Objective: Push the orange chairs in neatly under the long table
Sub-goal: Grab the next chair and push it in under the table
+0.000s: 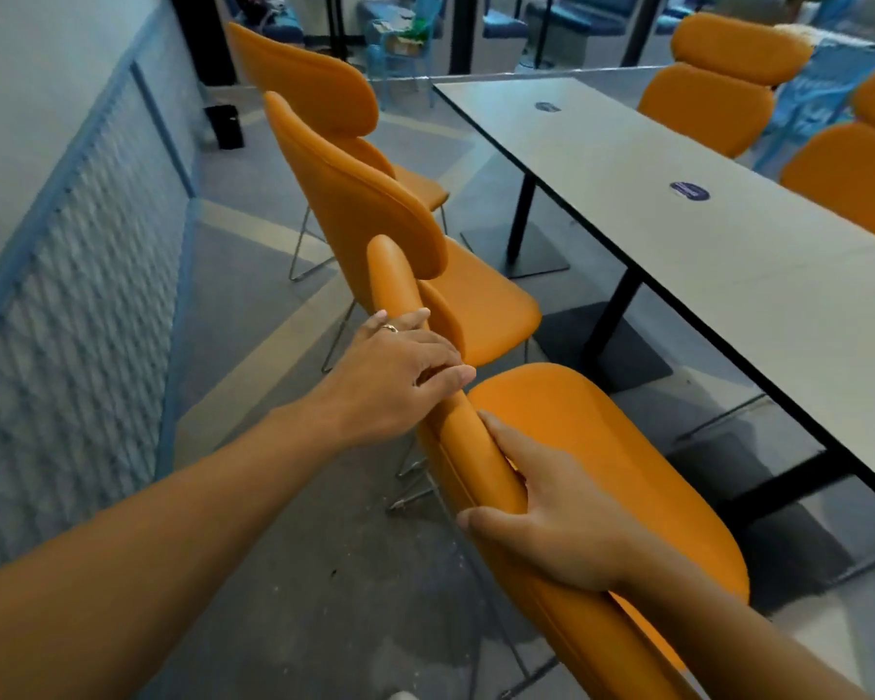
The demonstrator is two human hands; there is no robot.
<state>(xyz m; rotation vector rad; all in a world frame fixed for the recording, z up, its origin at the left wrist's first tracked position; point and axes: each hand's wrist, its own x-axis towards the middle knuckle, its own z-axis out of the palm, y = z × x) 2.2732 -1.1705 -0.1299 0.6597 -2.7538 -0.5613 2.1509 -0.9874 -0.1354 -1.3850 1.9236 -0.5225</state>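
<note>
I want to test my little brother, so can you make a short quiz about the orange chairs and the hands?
1. True or false: the left hand and the right hand both grip the nearest chair's backrest.
2. How many orange chairs on the hands' side of the long table stand pulled out? A one, B three, C five.
3. Fill in: the ring is on the ___ hand.
Key: 1 true; 2 B; 3 left.

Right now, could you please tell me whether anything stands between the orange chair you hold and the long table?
Yes, perhaps: a black table leg stands under the long grey table, just ahead of the seat of the orange padded chair. The gap between it and the next leg looks free.
</note>
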